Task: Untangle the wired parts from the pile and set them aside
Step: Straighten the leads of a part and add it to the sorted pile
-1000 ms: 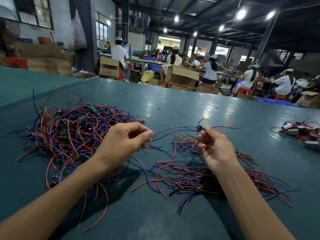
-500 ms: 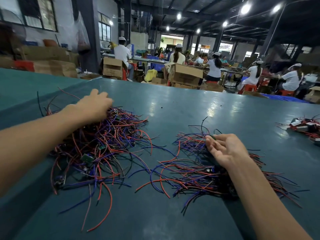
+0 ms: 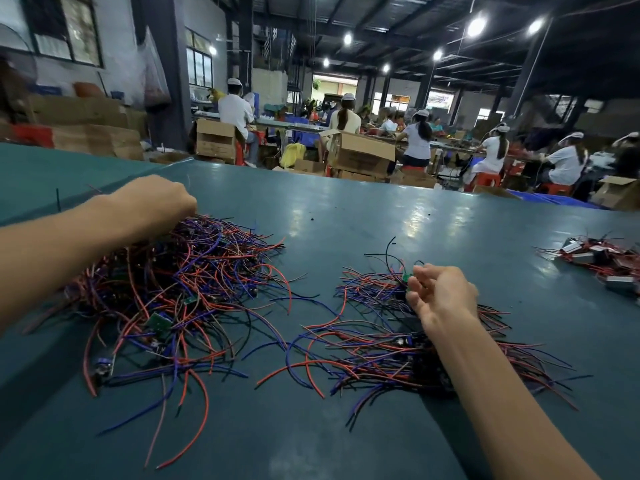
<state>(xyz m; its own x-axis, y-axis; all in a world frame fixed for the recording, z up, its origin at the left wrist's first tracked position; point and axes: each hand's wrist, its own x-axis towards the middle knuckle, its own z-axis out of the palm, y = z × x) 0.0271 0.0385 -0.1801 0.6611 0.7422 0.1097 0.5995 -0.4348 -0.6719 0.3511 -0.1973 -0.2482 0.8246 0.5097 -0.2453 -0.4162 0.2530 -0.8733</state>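
No readable text, labels or numbers anywhere; cardboard box markings blurred.

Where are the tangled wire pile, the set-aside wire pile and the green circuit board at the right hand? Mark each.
tangled wire pile (image 3: 194, 271): head view, heap's middle.
set-aside wire pile (image 3: 374, 355): head view, bundle's middle.
green circuit board (image 3: 406, 277): head view, board's face.

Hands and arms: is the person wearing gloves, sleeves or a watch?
No. The left hand and right hand are bare, with no gloves. Both forearms are bare too: no sleeves, watch or bracelet in view.
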